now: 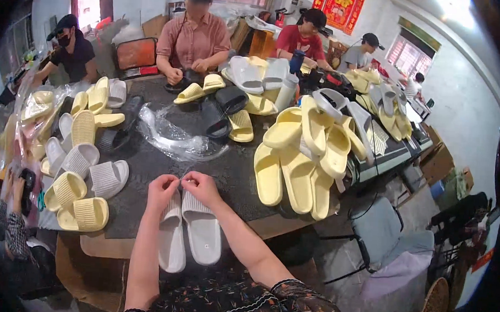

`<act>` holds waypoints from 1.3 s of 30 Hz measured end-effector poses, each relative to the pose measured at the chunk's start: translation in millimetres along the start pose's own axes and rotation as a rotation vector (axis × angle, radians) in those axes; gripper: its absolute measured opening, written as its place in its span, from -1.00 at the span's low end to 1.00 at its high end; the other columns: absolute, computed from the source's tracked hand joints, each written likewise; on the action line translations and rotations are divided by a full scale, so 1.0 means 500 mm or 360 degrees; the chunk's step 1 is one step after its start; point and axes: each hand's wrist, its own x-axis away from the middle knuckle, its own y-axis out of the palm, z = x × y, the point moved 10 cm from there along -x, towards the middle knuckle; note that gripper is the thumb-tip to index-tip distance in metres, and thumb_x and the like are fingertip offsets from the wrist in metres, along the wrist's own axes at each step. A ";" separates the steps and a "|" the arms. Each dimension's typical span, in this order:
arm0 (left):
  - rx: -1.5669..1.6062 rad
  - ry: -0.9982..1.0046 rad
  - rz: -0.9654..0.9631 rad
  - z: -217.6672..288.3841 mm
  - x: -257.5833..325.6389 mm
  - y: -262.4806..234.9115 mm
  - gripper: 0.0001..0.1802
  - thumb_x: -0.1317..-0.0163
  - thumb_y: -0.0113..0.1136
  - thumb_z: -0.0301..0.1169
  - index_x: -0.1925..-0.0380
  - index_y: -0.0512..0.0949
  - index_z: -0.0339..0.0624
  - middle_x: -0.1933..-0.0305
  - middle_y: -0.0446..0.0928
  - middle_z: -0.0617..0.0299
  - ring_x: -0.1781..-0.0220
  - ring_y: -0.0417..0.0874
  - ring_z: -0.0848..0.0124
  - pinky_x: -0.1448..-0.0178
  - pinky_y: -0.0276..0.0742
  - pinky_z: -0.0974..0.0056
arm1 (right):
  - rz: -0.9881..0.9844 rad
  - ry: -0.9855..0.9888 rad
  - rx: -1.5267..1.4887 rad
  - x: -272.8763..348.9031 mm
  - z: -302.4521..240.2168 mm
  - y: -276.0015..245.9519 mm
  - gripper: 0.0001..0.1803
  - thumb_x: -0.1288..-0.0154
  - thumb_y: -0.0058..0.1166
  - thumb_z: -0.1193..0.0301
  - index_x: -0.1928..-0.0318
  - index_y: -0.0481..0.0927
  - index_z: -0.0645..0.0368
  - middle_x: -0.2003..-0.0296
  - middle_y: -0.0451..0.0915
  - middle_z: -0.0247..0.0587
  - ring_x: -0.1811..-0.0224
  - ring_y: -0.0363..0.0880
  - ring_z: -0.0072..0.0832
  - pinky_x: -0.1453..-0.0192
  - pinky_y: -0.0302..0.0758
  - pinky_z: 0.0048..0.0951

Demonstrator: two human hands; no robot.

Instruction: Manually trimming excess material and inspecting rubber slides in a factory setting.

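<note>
Right, pair in hand: I see two pale grey slippers [192, 232] lying side by side, soles up, at the near edge of the dark table [164, 168], toes pointing toward me.
Left hand: my left hand [162, 190] rests on the far end of the left slipper, fingers pinched together on something too small to make out.
Right hand: my right hand [201, 186] sits just beside it over the right slipper, fingertips also pinched; the two hands nearly touch.
Grip: both are clenched at the tips, but I cannot tell what they hold.
Just beyond: a crumpled clear plastic bag [174, 138] lies on the table farther off.
Left side: ribbed yellow slippers [78, 203] and white ones [99, 173] are piled near the left edge.
Right side: a heap of smooth yellow slippers [304, 153] hangs over the right corner.
Far side: a person in a pink shirt [194, 37] works across the table, with black slippers [221, 109] in front of them.
Lower right: a grey chair [387, 231] stands on the floor.
</note>
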 end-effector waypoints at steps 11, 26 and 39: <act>-0.0065 0.0164 0.0060 0.008 -0.003 -0.010 -0.85 -0.20 0.23 -0.45 0.28 0.62 -0.31 0.42 0.59 0.35 0.36 0.51 0.61 0.24 0.45 0.44 | -0.0044 0.0030 0.0058 -0.005 -0.004 0.003 -0.82 -0.20 0.21 0.34 0.29 0.62 0.20 0.64 0.47 -0.46 0.57 0.34 -0.74 0.47 0.30 -0.55; -0.0074 0.0159 0.0034 0.014 -0.001 -0.012 -0.87 -0.18 0.24 -0.45 0.34 0.63 -0.31 0.43 0.61 0.30 0.38 0.55 0.57 0.22 0.48 0.41 | -0.0115 -0.0083 0.0143 0.001 -0.024 0.017 -0.82 -0.21 0.21 0.34 0.31 0.61 0.21 0.64 0.47 -0.45 0.58 0.33 -0.72 0.48 0.29 -0.54; 0.0036 0.0118 0.0037 0.003 -0.008 -0.007 -0.87 -0.20 0.23 -0.46 0.31 0.61 -0.30 0.44 0.58 0.36 0.38 0.51 0.62 0.22 0.46 0.45 | 0.0099 0.0029 0.0101 -0.011 0.016 -0.012 -0.81 -0.18 0.21 0.34 0.30 0.63 0.20 0.60 0.51 -0.43 0.55 0.39 -0.71 0.44 0.35 -0.54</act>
